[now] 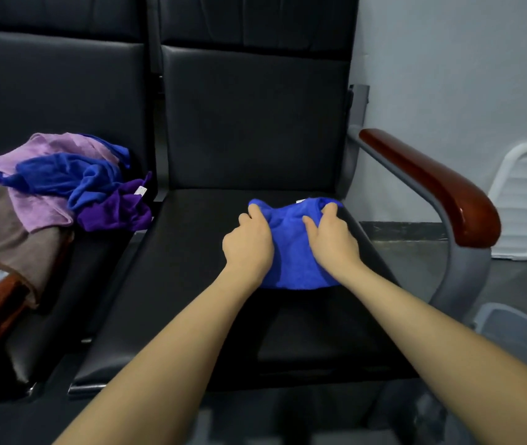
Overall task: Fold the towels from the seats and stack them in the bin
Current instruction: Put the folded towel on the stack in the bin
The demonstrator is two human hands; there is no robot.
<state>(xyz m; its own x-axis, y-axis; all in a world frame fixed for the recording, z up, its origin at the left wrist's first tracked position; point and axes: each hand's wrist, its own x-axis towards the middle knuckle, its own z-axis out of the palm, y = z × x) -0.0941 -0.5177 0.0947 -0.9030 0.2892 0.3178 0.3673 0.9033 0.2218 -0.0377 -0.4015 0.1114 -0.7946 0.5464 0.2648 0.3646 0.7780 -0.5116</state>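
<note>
On the black padded seat cushion (191, 284) of the right-hand chair, I log the following, working outward from my hands.

Item 1: left hand (249, 242). Fingers curled over the far left corner of a bright blue terry-cloth towel (291, 252), pinching the fabric there. Palm down, wrist low over the cushion.

Item 2: right hand (332, 239). Fingers bunched into the towel's far right corner, thumb pointing inward across the cloth. I read both grips as closed on fabric, not spread flat.

Item 3: the blue towel itself. It lies between and under my two hands, its far edge gathered up into my fingers, its near edge resting flat on the cushion just below my wrists. A small white tag shows at the far edge. It sits toward the right side of the seat, near the armrest side.

Item 4: dark red-brown glossy wooden armrest (432, 184) on a grey metal frame, right of the towel and apart from it.

Item 5: loose heap of unfolded towels (63, 184) on the neighbouring black seat to the left, well apart from my hands: lilac, blue, deep purple, grey-brown, rust-orange and pale blue pieces, overlapping.

Item 6: white slatted plastic panel (525, 203) leaning against the pale wall at far right.

Item 7: translucent grey plastic bin (519, 335), only its corner visible at lower right, beyond my right forearm.
</note>
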